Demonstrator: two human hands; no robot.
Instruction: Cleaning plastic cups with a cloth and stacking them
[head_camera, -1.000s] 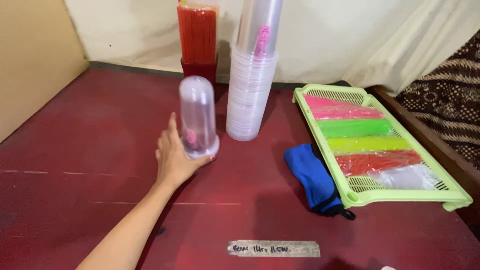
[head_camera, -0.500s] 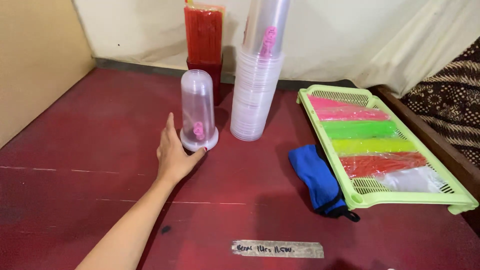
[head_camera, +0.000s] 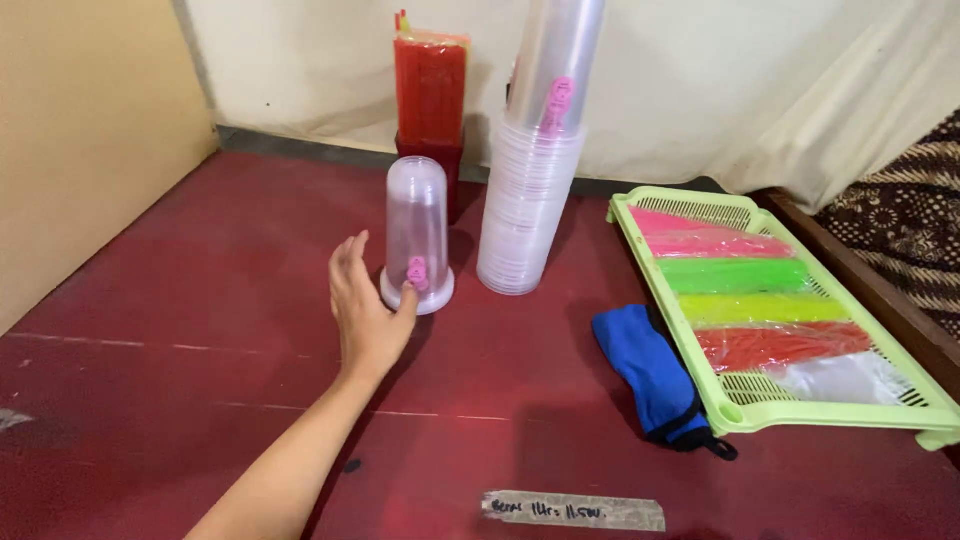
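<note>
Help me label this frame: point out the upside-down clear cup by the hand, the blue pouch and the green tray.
upside-down clear cup (head_camera: 417, 225), head view, side wall.
blue pouch (head_camera: 645, 365), head view, middle of fabric.
green tray (head_camera: 830, 415), head view, near rim.

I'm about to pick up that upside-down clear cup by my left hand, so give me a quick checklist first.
1. Left hand open beside the cup: ok.
2. Upside-down clear cup standing upright on its rim: ok.
3. Fingers wrapped around the cup: not ok, only a fingertip at the rim.
4. Gap between the cup and the tall stack of clear cups: ok, apart.
5. Red straw pack behind the cup upright: ok.
6. Right hand free: cannot tell, out of view.
</note>
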